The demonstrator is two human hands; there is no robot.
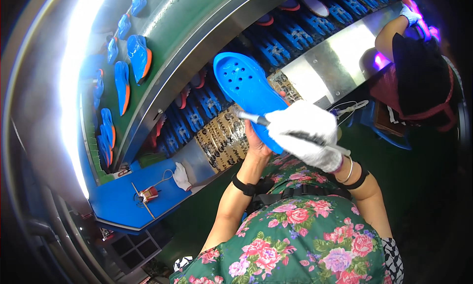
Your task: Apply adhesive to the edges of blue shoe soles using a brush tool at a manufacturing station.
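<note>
A glossy blue shoe sole (246,94), with a cluster of round holes at its far end, is held up in front of me at a slant. My bare left hand (257,140) grips it from below and along the edges, fingers partly hidden behind it. In a white glove, my right hand (306,131) is closed around a slim brush (255,118). The brush's pale tip reaches across to the sole's left edge; whether it touches the surface I cannot tell. The dark handle end sticks out past the glove toward my wrist.
On the left, a green conveyor belt (172,30) carries several blue-and-orange soles (139,57) behind a metal rail (194,40). Beyond my hands run blue racks (300,36) with shoe parts. A blue table (116,197) bears a white glove (181,176). A co-worker (419,82) sits at right near purple light.
</note>
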